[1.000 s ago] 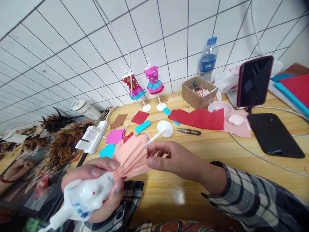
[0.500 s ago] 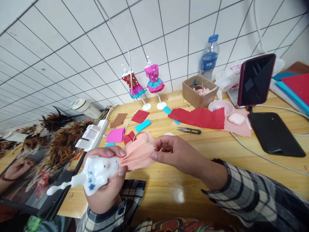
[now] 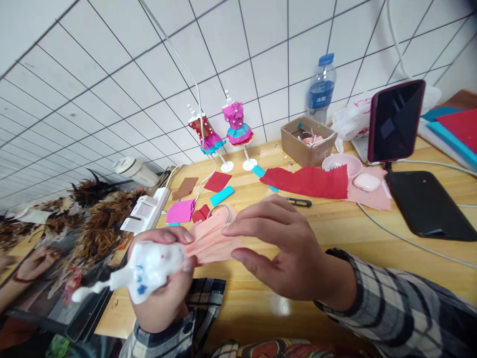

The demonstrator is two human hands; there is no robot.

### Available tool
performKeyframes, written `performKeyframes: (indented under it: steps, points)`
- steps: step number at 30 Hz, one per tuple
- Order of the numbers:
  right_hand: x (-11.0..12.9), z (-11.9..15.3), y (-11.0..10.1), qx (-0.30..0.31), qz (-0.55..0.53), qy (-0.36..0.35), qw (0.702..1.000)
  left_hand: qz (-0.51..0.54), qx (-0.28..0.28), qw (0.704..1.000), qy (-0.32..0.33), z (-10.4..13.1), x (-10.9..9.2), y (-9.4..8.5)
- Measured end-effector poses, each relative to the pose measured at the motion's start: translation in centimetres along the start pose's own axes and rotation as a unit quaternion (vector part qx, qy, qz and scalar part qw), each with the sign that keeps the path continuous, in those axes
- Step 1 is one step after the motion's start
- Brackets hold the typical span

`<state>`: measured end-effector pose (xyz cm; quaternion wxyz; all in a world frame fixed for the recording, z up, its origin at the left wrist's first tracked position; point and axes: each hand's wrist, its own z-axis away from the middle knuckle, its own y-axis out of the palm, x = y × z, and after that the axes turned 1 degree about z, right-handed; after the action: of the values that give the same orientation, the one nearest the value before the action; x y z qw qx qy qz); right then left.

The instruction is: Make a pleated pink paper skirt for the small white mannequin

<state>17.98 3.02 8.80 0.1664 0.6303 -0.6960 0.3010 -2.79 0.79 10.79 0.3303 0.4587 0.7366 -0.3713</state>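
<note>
My left hand (image 3: pixel 164 293) is closed around a small white mannequin (image 3: pixel 151 268), tilted with its neck toward the lower left. Blue and red stains mark its torso. Gathered peach crepe paper (image 3: pixel 214 241) fans out from the mannequin's waist, pinched there by my left fingers. Over the paper's outer edge hovers my right hand (image 3: pixel 285 248), its thumb and fingers apart; whether the fingertips touch the paper I cannot tell. A thin ring (image 3: pixel 219 205) shows behind the paper. Past my right hand lie thread snips (image 3: pixel 300 202), partly hidden.
Two dressed mannequins (image 3: pixel 238 127) stand by the tiled wall. A cardboard box (image 3: pixel 307 144), water bottle (image 3: pixel 321 92), red crepe strip (image 3: pixel 309 181) and phones (image 3: pixel 432 206) are to the right. At left are a power strip (image 3: pixel 147 211), feathers (image 3: pixel 100 219) and another person's hand (image 3: pixel 39 261).
My right hand has let go of the peach paper's edge, opened its fingers and come across above it, covering part of the snips. My left hand keeps its hold.
</note>
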Motion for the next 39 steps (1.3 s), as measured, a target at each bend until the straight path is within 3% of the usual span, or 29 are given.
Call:
performKeyframes:
  steps: [3,8,14,24,29,33,39]
  points:
    - [0.0,0.2,0.3,0.003,0.021,-0.032,0.999,-0.024,0.05,0.998,0.036,0.3,-0.2,0.3]
    - [0.1,0.6,0.7,0.011,0.037,-0.004,0.999,-0.016,0.131,0.99,0.058,0.4,-1.1,0.8]
    - [0.8,0.8,0.5,0.038,0.062,0.02,0.997,-0.005,0.133,0.99,0.054,0.6,-1.7,1.4]
    - [0.4,1.2,0.3,0.055,0.123,-0.056,0.989,0.006,0.151,0.988,-0.037,0.6,-1.2,0.7]
    - [0.5,1.0,0.1,0.059,0.095,-0.042,0.993,-0.011,0.129,0.992,-0.005,0.7,-1.2,0.9]
    - [0.3,1.0,0.3,0.027,0.052,-0.014,0.998,-0.012,0.142,0.99,0.012,0.7,-1.7,1.3]
    - [0.1,1.2,0.9,0.038,0.049,0.011,0.998,-0.031,0.155,0.987,0.023,0.6,-2.3,2.0]
